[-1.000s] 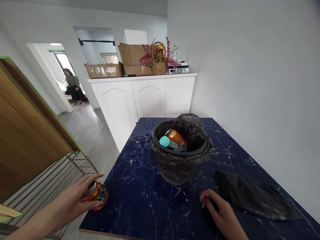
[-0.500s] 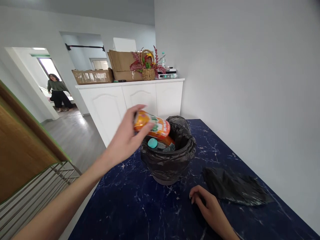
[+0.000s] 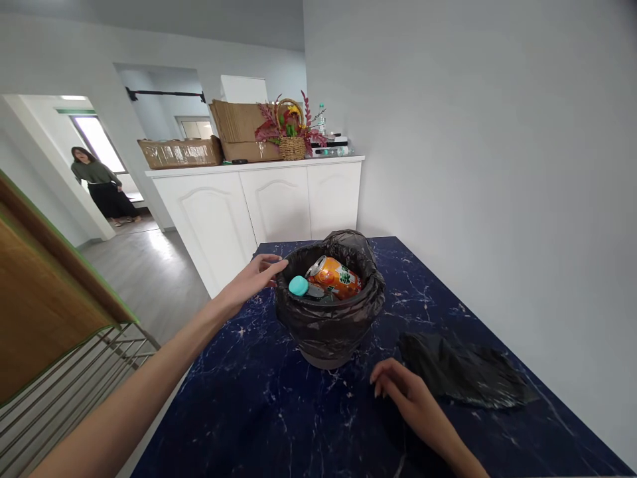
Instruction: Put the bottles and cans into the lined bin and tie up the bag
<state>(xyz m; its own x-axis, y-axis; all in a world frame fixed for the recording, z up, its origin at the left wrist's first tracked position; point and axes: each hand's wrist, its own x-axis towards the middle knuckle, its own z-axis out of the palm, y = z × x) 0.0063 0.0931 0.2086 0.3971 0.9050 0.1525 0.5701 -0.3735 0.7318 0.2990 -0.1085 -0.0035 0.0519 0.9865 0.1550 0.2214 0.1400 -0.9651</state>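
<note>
A small bin [image 3: 323, 360] lined with a black garbage bag [image 3: 328, 325] stands on the dark blue marbled table [image 3: 279, 425]. Inside it lies an orange drink can [image 3: 338, 277] on its side, beside a turquoise round cap [image 3: 298, 286] and a grey piece that I cannot make out. My left hand [image 3: 256, 279] is at the bin's left rim, empty, thumb and fingers apart; whether it touches the bag is unclear. Low over the table in front of the bin, my right hand [image 3: 405, 395] is empty, its fingers loosely bent and the thumb apart from them.
A folded black plastic bag [image 3: 468, 372] lies to the right, near the wall. Behind the table stands a white cabinet [image 3: 283, 199] bearing cardboard boxes [image 3: 182, 153] and a flower basket [image 3: 292, 147]. A person [image 3: 99, 179] is in the far left doorway. At left is a metal rack [image 3: 114, 358].
The orange can has left my left hand and lies in the bin. That hand has moved down and left to the rim. My right hand has barely shifted.
</note>
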